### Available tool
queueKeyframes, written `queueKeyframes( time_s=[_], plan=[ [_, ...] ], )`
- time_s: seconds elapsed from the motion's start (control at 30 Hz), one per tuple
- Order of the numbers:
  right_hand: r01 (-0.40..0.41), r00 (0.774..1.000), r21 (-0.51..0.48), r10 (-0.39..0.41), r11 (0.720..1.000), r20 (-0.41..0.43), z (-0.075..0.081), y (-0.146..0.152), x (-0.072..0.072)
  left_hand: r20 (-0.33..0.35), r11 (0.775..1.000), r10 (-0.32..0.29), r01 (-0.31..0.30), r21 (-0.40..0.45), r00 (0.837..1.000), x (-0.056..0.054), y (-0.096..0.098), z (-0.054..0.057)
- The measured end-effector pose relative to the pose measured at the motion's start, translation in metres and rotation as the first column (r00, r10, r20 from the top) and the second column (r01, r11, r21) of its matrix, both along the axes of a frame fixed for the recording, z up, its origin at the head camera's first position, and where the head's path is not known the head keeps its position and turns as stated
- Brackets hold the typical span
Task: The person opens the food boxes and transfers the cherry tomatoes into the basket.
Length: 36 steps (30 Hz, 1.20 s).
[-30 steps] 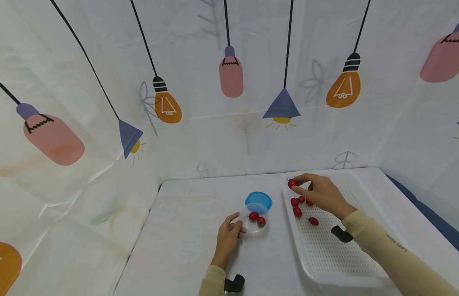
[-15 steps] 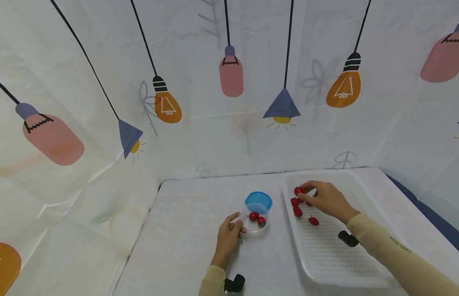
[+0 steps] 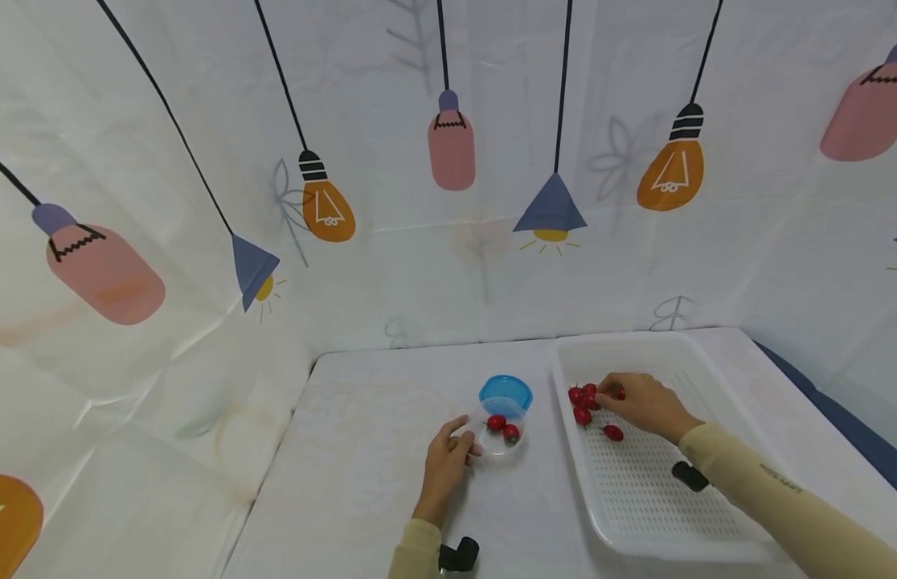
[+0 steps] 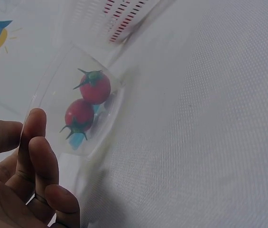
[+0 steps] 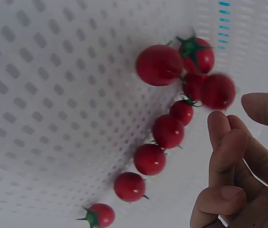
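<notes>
My left hand [image 3: 446, 464] pinches the rim of a small clear plastic bowl [image 4: 53, 104] between thumb and fingers. Two cherry tomatoes with green stems, one of them a red tomato [image 4: 96, 88], lie inside it. Over the white perforated basket [image 3: 658, 515] is my right hand [image 3: 644, 404], its thumb and fingertips slightly apart. Just beyond those fingertips a blurred cherry tomato [image 5: 218, 91] shows in the right wrist view, not between them. Several more cherry tomatoes, such as one tomato [image 5: 159, 65], lie on the basket floor close by.
Behind the clear bowl stands a blue round lid or dish [image 3: 506, 389]. White cloth [image 3: 347, 450] covers the table, and a printed curtain [image 3: 391, 297] hangs at the back. A single tomato [image 3: 612, 433] lies nearer the basket's middle.
My right hand has come down and nearer inside the basket, bringing a cherry tomato from the far left rim to the other tomatoes, and its fingertips have parted from it. My left hand stays put.
</notes>
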State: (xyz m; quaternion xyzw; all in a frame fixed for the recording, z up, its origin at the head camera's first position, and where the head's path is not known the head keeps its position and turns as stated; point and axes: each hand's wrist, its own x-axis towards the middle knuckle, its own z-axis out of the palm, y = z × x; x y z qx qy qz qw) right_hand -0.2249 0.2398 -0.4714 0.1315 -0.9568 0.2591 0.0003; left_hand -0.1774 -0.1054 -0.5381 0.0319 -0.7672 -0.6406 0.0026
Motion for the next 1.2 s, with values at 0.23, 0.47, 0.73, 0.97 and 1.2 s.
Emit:
queueKeyframes(
  time_s=[0.23, 0.47, 0.73, 0.97, 1.2],
  plan=[
    [0.008, 0.999, 0.028, -0.009, 1.000, 0.040, -0.007, 0.002, 0.000, 0.007, 1.000, 0.006, -0.006, 0.000, 1.000, 0.000, 0.000, 0.000],
    [0.000, 0.999, 0.018, -0.001, 1.000, 0.035, -0.010, 0.003, -0.002, 0.004, 1.000, 0.013, -0.013, -0.007, 1.000, -0.001, 0.001, -0.001],
    [0.000, 1.000, -0.004, 0.000, 1.000, 0.014, -0.008, 0.003, -0.002, -0.010, 1.000, 0.011, -0.011, 0.003, 1.000, -0.002, 0.002, -0.001],
    [-0.016, 0.999, -0.022, 0.015, 1.000, -0.036, 0.003, -0.006, -0.004, -0.005, 1.000, 0.010, -0.010, -0.002, 1.000, -0.001, 0.002, 0.000],
    [-0.021, 0.998, -0.046, 0.018, 0.999, -0.059, 0.019, -0.024, -0.003, -0.006, 1.000, 0.014, -0.014, 0.013, 1.000, 0.000, 0.003, 0.001]
  ],
)
